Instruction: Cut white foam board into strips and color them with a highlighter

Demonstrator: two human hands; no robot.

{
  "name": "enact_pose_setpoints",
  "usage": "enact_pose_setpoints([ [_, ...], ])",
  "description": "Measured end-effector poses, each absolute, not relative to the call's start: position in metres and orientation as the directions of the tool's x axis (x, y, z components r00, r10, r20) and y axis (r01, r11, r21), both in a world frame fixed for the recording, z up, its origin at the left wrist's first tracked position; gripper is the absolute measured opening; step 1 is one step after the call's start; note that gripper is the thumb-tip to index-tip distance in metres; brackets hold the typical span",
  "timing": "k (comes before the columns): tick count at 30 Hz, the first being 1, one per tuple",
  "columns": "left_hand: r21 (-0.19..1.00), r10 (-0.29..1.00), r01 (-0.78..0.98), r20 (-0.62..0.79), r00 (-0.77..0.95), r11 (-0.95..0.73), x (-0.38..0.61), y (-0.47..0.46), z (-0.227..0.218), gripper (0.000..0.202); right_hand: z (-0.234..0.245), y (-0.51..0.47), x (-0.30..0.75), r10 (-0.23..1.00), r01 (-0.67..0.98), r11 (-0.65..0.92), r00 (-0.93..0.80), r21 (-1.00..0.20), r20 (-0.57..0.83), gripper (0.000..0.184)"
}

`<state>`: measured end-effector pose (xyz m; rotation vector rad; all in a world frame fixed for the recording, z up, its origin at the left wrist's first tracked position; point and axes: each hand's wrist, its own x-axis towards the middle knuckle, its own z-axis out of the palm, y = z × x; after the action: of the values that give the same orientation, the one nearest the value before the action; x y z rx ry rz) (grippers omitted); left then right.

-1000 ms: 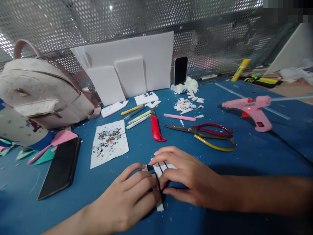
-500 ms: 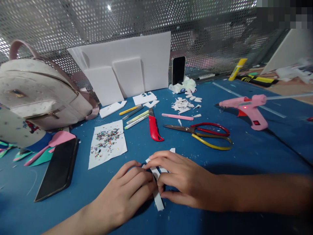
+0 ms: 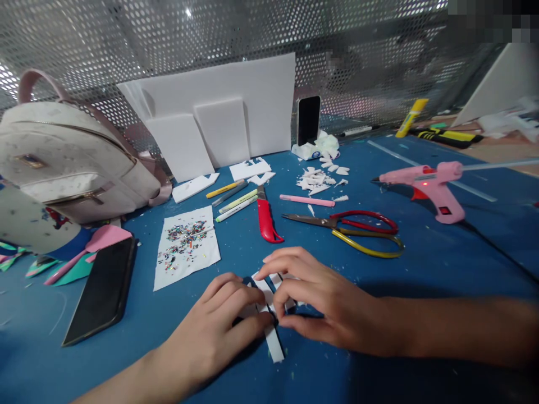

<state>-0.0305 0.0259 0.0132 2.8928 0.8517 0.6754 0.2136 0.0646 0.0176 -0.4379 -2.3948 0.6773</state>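
the left hand [image 3: 221, 325] is partly closed, palm down, its fingers bent and their tips at the left edge of a white strip [image 3: 274, 343]. from where i stand, i cannot tell whether it grips or only presses. the right hand [image 3: 315, 297] is arched opposite, half open, its fingertips at the strip's far part and its thumb near the right edge; a firm hold cannot be confirmed.

the strip lies flat on the blue table [image 3: 328, 381], between and partly under both hands. long axis: fore and aft, slightly oblique; the near end points toward the person and a little right, the far end away and a little left. shorter white pieces [image 3: 275, 279] show beneath the right hand, partly hidden.

beyond the hands: a red cutter [image 3: 266, 221], blade pointing away; scissors [image 3: 314, 221], tips pointing left, handles right. left of these: a paper sheet [image 3: 167, 278] bearing coloured bits, then a black phone [image 3: 101, 292]. far right: a pink glue gun [image 3: 444, 188], nozzle pointing left. at the rear: white boards [image 3: 269, 106], leaning upright.
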Motion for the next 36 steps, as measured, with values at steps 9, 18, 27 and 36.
enact_pose_setpoints([
  [9,0.216,0.521,0.475,0.393,0.757,-0.853,-0.037,0.024,0.013,0.024,0.055,0.095,0.235,0.328,0.190,0.889,-0.899,-0.416,0.290,0.013],
  [18,0.256,0.512,0.444,0.437,0.739,-0.859,-0.038,0.026,0.016,0.019,0.043,0.084,0.229,0.312,0.190,0.896,-0.913,-0.402,0.263,0.015],
  [27,0.248,0.514,0.450,0.455,0.728,-0.858,-0.039,0.024,0.014,0.019,0.031,0.078,0.225,0.255,0.192,0.959,-0.906,-0.209,0.338,0.020],
  [36,0.221,0.501,0.452,0.456,0.736,-0.864,-0.038,0.026,0.016,0.018,0.024,0.073,0.220,0.196,0.181,0.981,-0.924,-0.076,0.328,0.027],
])
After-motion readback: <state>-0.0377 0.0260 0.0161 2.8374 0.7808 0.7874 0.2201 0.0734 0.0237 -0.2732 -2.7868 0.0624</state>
